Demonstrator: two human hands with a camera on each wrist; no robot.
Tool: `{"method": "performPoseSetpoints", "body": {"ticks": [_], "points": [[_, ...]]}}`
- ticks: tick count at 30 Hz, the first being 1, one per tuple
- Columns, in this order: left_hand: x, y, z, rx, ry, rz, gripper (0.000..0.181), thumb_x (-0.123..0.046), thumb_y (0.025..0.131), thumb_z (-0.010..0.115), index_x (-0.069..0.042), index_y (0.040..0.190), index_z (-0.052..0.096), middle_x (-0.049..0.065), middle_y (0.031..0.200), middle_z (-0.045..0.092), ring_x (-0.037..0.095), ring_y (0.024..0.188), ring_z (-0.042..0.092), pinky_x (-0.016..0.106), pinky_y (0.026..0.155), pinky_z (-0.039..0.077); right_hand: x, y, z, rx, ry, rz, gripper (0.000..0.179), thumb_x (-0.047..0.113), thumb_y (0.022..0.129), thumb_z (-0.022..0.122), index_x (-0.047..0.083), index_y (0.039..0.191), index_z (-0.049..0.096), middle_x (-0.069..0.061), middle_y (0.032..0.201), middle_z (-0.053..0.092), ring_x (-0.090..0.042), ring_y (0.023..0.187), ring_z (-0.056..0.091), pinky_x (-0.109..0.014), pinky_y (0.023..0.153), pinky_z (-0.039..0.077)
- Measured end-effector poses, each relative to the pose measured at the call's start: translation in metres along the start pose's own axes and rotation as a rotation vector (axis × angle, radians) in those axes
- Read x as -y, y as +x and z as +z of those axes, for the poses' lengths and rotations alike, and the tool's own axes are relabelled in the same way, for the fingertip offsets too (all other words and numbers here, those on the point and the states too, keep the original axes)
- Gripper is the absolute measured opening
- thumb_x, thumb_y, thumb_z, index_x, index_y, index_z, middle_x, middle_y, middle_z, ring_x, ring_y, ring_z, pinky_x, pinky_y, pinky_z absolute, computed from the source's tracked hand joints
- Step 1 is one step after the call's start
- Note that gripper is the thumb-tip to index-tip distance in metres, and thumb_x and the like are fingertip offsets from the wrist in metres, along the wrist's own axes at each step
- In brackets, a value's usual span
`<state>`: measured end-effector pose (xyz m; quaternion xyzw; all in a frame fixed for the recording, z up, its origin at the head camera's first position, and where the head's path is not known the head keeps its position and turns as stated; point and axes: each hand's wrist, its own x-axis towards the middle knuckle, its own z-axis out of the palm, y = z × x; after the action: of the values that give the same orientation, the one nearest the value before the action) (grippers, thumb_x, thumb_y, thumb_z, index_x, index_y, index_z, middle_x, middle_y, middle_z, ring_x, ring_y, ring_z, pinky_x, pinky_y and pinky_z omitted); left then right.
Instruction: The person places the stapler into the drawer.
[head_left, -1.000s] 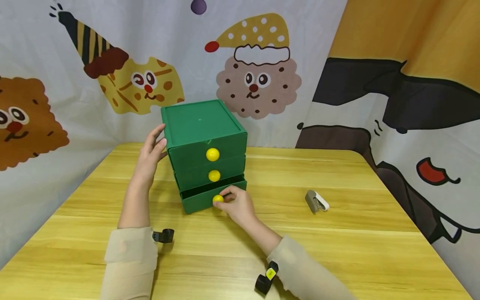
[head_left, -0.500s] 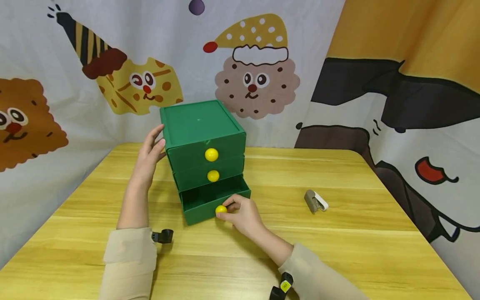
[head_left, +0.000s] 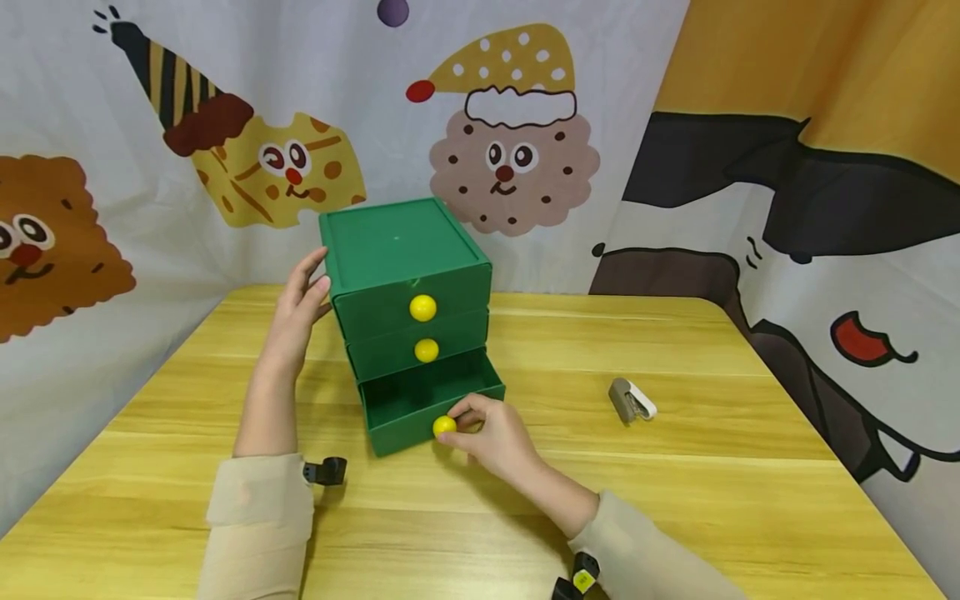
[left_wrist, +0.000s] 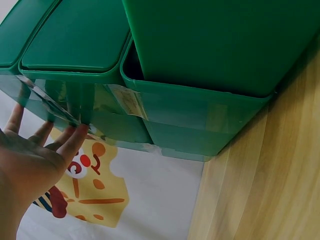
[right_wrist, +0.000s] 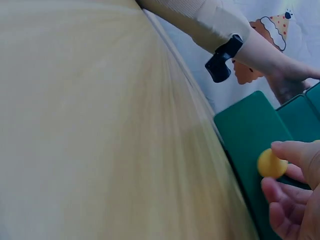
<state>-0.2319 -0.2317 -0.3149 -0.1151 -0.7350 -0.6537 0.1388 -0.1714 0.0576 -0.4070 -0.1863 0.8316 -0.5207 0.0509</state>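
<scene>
A green three-drawer cabinet point(head_left: 397, 242) with round yellow knobs stands on the table. Its bottom drawer point(head_left: 401, 429) is pulled out, and the visible part of its inside holds nothing. My right hand point(head_left: 495, 433) pinches the yellow knob point(head_left: 444, 427) of that drawer between thumb and fingers; the right wrist view shows the same knob point(right_wrist: 271, 164) between them. Against the cabinet's left side rests my left hand point(head_left: 294, 317). In the left wrist view, the left hand's fingertips point(left_wrist: 80, 131) touch the side wall and the fingers are extended.
A grey and white stapler point(head_left: 632, 402) lies on the wooden table point(head_left: 720, 500) to the right of the cabinet. Behind the table hangs a curtain point(head_left: 517, 258) printed with cartoon biscuits. The two upper drawers point(head_left: 378, 318) are closed.
My right hand has drawn the bottom drawer out toward me, from a narrow gap to a wide opening, slowing lately. The left hand stays at the cabinet's side. The stapler has not moved.
</scene>
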Motion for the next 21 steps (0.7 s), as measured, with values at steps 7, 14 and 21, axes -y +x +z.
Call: {"method": "performPoseSetpoints", "body": {"ticks": [7,14,21], "points": [[0.001,0.001,0.000,0.003,-0.003,0.005,0.058,-0.035,0.101,0.046,-0.020,0.153,0.025,0.002,0.158,0.012,0.025,0.142,0.016,0.060,0.108,0.019,-0.001,0.000,-0.021,-0.002,-0.140,-0.092,0.032,0.028,0.077,0.082,0.013,0.102,0.071,0.000,0.089,0.067,-0.013,0.068,0.057,-0.027,0.055,0.049],[0.000,0.001,0.000,0.005,-0.004,0.007,0.058,-0.034,0.101,0.046,-0.020,0.153,0.025,0.002,0.158,0.012,0.026,0.142,0.016,0.060,0.107,0.019,-0.003,-0.003,-0.052,-0.041,-0.133,-0.169,0.037,0.021,0.077,0.082,0.012,0.110,0.068,-0.005,0.095,0.066,-0.025,0.082,0.059,-0.031,0.065,0.050],[0.000,0.000,0.000,0.004,0.003,0.000,0.058,-0.035,0.101,0.046,-0.020,0.153,0.025,0.002,0.158,0.011,0.025,0.142,0.015,0.060,0.107,0.019,-0.013,-0.009,-0.085,-0.100,-0.177,-0.243,0.045,0.023,0.075,0.084,0.012,0.115,0.067,0.001,0.098,0.061,-0.028,0.082,0.054,-0.041,0.068,0.047]]}}
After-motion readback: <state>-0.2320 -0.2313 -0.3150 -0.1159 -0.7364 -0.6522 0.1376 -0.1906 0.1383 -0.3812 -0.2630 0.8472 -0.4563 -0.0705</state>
